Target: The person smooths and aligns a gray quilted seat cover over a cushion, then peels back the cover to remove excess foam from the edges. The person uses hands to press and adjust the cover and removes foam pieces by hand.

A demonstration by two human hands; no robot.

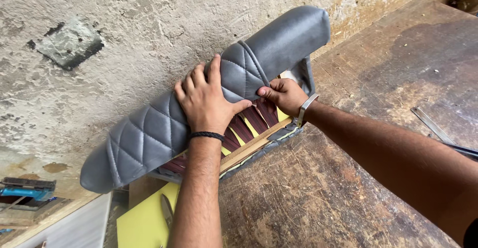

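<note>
Right forearm (398,163) cropped; fingertips under cushion (199,108).

two bare forearms in view, no sleeves showing on either. left hand (204,101): thin black braided cord band (206,135) snug round the wrist. right hand (286,94): flat open silver metal bangle (306,108) at the wrist. no gloves, no rings visible on the fingers (191,81). nails short, unpainted.
</note>
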